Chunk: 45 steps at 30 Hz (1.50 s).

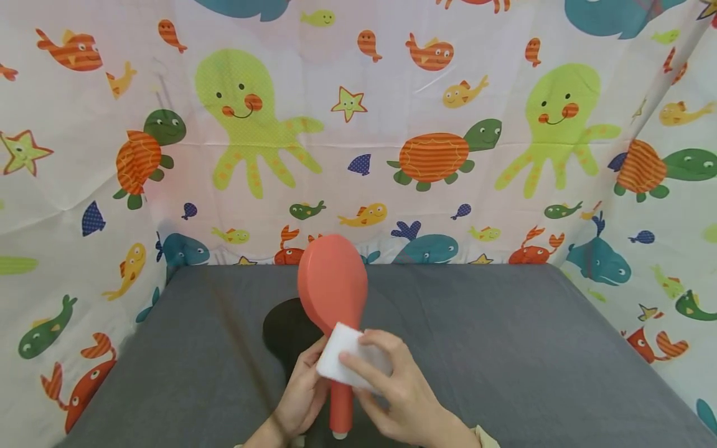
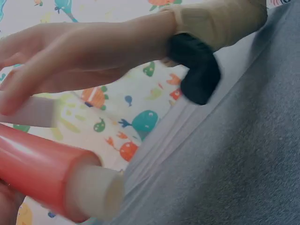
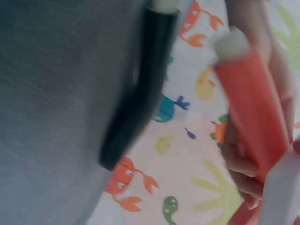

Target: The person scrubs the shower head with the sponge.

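A red paddle (image 1: 333, 280) with an oval head and a round handle stands head-up in front of me, slightly tilted. My left hand (image 1: 302, 392) holds its handle; the right wrist view shows the fingers (image 3: 243, 168) curled round the red handle (image 3: 253, 103), which ends in a pale cap (image 3: 232, 44). My right hand (image 1: 403, 386) grips a white sponge-like block (image 1: 338, 354) between thumb and fingers. The block overlaps the upper handle just below the head, hiding that part. In the left wrist view the block (image 2: 33, 111) sits right above the handle (image 2: 42, 168).
Behind the red paddle is a dark, similarly shaped thing (image 1: 288, 330), partly hidden by my hands. Grey cloth (image 1: 504, 348) covers the table. A white curtain (image 1: 347, 74) printed with sea animals hangs at the back and both sides. A blurred brown streak (image 1: 243, 342) crosses the left.
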Each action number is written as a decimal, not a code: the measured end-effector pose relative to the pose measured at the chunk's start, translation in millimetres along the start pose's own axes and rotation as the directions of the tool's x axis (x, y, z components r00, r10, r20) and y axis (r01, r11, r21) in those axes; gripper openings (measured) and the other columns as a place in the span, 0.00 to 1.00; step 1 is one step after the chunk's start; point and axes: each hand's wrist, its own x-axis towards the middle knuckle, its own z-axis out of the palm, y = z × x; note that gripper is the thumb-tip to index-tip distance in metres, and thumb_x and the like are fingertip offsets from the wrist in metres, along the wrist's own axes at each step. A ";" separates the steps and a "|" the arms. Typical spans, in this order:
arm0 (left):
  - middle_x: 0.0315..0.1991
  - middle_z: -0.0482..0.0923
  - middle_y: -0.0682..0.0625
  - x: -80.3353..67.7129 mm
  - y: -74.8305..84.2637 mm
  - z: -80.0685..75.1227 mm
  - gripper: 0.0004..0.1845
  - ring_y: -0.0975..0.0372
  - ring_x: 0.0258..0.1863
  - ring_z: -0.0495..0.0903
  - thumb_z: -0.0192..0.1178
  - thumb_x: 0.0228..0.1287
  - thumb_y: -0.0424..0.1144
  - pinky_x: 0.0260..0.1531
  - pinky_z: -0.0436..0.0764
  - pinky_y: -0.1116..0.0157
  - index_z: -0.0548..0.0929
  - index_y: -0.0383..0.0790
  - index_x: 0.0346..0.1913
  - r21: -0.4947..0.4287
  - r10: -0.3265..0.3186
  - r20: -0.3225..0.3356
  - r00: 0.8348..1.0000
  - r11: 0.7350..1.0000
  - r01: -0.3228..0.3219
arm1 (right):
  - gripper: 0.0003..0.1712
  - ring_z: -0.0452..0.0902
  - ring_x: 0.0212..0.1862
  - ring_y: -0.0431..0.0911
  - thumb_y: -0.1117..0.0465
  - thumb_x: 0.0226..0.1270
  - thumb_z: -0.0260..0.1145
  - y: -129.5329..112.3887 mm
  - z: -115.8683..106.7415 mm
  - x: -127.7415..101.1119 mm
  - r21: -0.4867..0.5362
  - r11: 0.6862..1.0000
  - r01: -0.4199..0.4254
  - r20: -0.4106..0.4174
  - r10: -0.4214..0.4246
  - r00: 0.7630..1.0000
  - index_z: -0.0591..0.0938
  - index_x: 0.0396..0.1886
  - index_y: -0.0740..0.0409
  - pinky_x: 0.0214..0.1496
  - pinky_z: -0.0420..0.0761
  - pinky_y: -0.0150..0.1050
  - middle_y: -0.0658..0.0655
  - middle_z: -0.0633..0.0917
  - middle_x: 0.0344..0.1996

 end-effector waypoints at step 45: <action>0.54 0.74 0.38 5.4 9.1 -9.5 0.19 0.50 0.52 0.76 0.35 0.73 0.25 0.52 0.74 0.56 0.65 0.26 0.62 0.020 0.143 -0.071 0.987 0.990 -0.142 | 0.18 0.66 0.58 0.46 0.53 0.68 0.58 -9.8 3.3 -32.2 0.053 0.990 0.131 0.265 -0.141 0.954 0.76 0.56 0.48 0.57 0.67 0.35 0.53 0.72 0.52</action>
